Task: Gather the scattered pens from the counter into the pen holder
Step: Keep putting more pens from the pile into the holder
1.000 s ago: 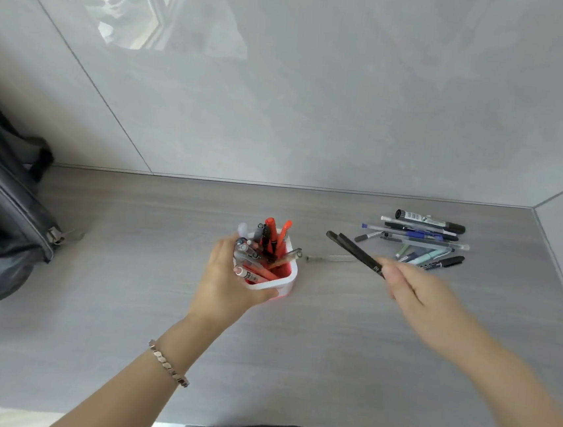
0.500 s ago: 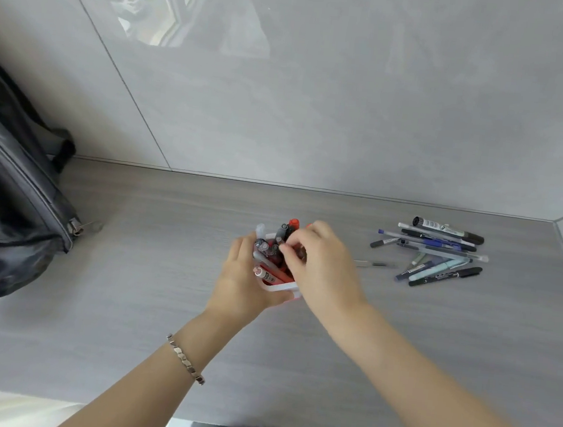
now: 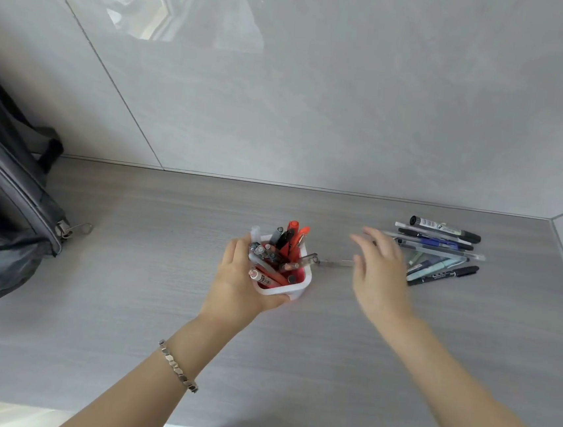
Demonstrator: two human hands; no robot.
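Note:
A white pen holder [image 3: 295,287] with a red inside stands mid-counter, packed with several pens and markers. My left hand [image 3: 239,278] wraps its left and near side. My right hand [image 3: 379,274] hovers to the holder's right with fingers spread and nothing in it, blurred by motion. Just beyond its fingertips lies a pile of several loose pens [image 3: 441,251], including a black marker [image 3: 445,228] at the back. A thin clear pen [image 3: 335,262] lies on the counter between the holder and my right hand.
A dark grey backpack [image 3: 2,207] leans against the wall at the far left, its zipper pull on the counter. Grey tiled wall runs along the back and a side wall closes the right end. The counter's front edge [image 3: 82,411] is near my body.
My right hand carried two black pens to the holder, dropped them in, and has swung back right toward the loose pile, empty. My left hand stayed on the holder.

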